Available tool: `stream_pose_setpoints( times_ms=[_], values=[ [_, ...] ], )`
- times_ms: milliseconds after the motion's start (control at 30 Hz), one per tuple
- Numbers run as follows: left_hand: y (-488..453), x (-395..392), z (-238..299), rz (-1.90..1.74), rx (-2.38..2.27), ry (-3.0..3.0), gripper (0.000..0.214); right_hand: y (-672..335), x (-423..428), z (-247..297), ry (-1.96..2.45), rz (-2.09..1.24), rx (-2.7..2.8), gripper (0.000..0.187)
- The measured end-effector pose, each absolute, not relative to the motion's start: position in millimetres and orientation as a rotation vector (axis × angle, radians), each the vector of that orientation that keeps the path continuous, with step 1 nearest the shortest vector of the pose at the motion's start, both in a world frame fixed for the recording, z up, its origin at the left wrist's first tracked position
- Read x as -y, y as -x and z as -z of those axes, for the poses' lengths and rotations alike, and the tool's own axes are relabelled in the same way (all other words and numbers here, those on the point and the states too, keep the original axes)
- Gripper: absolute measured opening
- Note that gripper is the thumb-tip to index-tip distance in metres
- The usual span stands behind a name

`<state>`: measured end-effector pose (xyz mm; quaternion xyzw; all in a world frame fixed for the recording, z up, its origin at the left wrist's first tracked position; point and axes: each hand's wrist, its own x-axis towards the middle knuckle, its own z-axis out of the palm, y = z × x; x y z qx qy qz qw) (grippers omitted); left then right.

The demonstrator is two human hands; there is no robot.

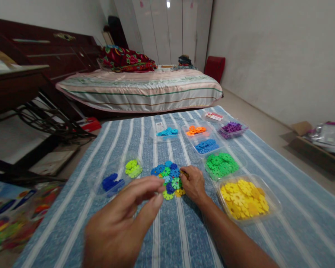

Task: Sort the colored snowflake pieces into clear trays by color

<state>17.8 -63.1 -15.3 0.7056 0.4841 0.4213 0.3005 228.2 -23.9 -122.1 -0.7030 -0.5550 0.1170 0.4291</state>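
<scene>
I log left hand (118,225) released, near; right hand (194,183) at right of notched-disc pile (175,182), grip I cannot tell.

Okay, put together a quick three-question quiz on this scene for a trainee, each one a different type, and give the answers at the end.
1. Multiple choice. Which tub is nearest the right forearm? A, the lime tub; B, the yellow tub; C, the purple tub.
2. True or false. The orange pieces are farther from the camera than the green pieces in the tub.
3. Short answer. Which hand is at the right edge of the mixed pile, as the picture shows it?

Key
1. B.
2. True.
3. The right hand.
</scene>
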Motion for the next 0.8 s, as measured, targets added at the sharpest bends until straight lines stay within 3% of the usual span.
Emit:
stream_pose_setpoints(
  times_ms=[233,400,800],
  values=[
    [-74,-11,70,-0.619,-1.699,-2.29,0.047,-228,24,124,1.726,-0.275,1.389,0.02],
    [-84,-16,98,-0.503,-1.851,-2.35,0.055,-228,25,124,1.7,-0.23,1.407,0.02],
    [-84,-6,137,-0.894,-1.534,-2.462,0.041,-218,27,129,1.553,-0.271,1.387,0.025]
  ],
)
